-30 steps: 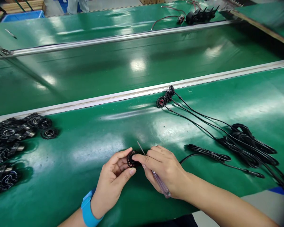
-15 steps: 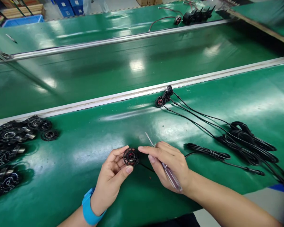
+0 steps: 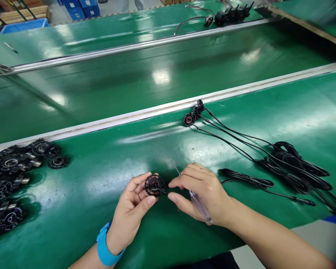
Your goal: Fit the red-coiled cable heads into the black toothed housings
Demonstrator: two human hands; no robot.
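Between the thumb and fingers of my left hand is a round black part with a slotted rim and red inside, its face tilted up toward me. A blue band circles that wrist. My right hand keeps a screwdriver with a clear handle tucked in the palm, its thin shaft pointing up and away. The right thumb and index finger are apart, just right of the round part, touching nothing that I can see.
Several black wheel-like parts are heaped at the left. More round parts with cables lie ahead, their coiled black cables at the right. A pale rail edges the green bench. Black parts sit on the far bench.
My right thumb and index finger have spread apart, the thumb dropping lower. The cable that ran from the round part toward my right hand no longer shows there. My left hand has hardly moved.
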